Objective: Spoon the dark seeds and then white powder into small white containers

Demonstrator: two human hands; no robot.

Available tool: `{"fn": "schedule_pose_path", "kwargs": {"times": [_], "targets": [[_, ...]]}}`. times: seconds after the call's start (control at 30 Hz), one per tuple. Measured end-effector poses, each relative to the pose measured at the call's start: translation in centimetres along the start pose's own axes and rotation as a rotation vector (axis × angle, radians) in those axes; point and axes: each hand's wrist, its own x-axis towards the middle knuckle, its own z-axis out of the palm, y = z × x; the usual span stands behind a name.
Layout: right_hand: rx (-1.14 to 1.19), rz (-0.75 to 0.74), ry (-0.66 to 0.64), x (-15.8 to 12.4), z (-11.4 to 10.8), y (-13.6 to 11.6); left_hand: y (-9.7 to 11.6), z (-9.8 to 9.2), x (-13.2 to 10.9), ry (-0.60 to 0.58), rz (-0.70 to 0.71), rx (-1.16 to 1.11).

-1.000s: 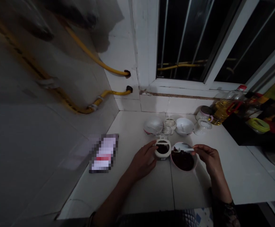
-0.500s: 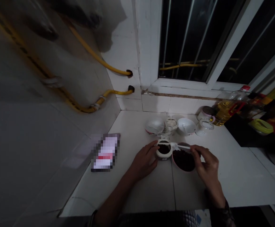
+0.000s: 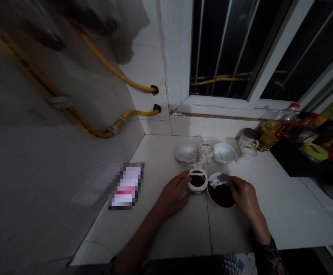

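My left hand [image 3: 172,194] curls around the side of a small white jar [image 3: 197,181] with dark contents, standing on the white counter [image 3: 183,233]. Just right of the jar sits a pink-rimmed bowl [image 3: 220,194] full of a dark red stuff. My right hand [image 3: 244,196] rests over the bowl's right edge and pinches a small white spoon [image 3: 218,183], whose tip dips into the bowl's contents.
Behind the jar stand two white bowls [image 3: 185,152] [image 3: 224,152], a small glass jar [image 3: 205,151] and lidded pots [image 3: 245,153]. An oil bottle [image 3: 272,128] and a dark stove [image 3: 303,160] are at the right. A blurred packet [image 3: 124,186] lies at the left. Yellow hoses [image 3: 117,72] run along the wall.
My right hand carried the spoon from the bowl to above the jar, then brought it back down into the bowl. The left hand stayed on the jar.
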Motion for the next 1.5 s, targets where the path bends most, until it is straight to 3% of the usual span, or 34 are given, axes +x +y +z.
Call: {"fn": "schedule_pose_path", "kwargs": {"times": [0.13,0.33,0.53,0.97,1.07,1.17,1.4,1.5], "targets": [[0.265,0.147,-0.069,0.2,-0.2,-1.0,0.0,-0.1,0.0,-0.01,-0.004,-0.005],[0.579,0.322,-0.109,0.4,-1.3,-0.5,0.1,0.0,0.0,0.005,-0.001,0.004],[0.687,0.403,-0.013,0.3,-1.9,0.2,0.2,-0.1,0.1,-0.006,-0.001,0.012],[0.835,0.52,0.035,0.2,-2.7,-0.8,0.0,0.1,0.0,-0.01,-0.01,-0.002],[0.833,0.441,0.097,0.5,-2.6,-2.0,0.1,-0.1,0.1,0.0,-0.005,-0.013],[0.758,0.268,0.176,0.5,-1.9,-3.6,0.1,-0.2,0.1,-0.005,-0.015,-0.013],[0.278,-0.411,0.245,-0.6,-0.4,-5.6,0.0,0.0,0.0,-0.005,-0.005,-0.009],[0.216,-0.401,0.339,-0.9,-1.2,-4.5,0.0,0.0,0.0,-0.004,-0.005,-0.016]]}}
